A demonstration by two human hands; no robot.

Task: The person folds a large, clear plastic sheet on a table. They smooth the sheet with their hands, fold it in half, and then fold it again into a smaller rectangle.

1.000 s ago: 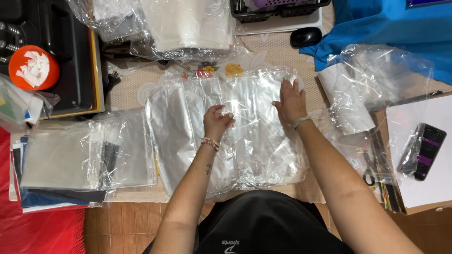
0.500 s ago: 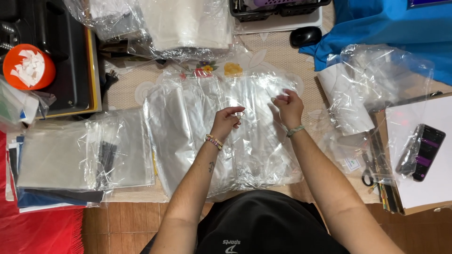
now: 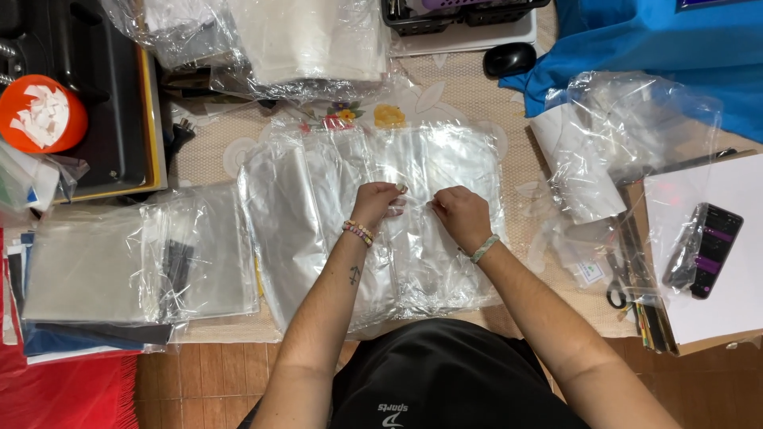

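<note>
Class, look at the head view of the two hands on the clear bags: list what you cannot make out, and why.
- Left hand and right hand fingertips: curled under, so the grip on the clear bags is hidden.
- Number of bags: transparent layers overlap.
- Black basket: cut off by the top edge.
- Scissors: partly under plastic.

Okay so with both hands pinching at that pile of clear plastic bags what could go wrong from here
The clear plastic bags lie in a loose, overlapping pile, so the left hand and right hand might lift several clinging sheets instead of one. The pile's near edge seems to hang over the table edge, so tugging could slide bags off toward the person's lap. The scissors, half buried under plastic at the right, could snag a bag.
</note>
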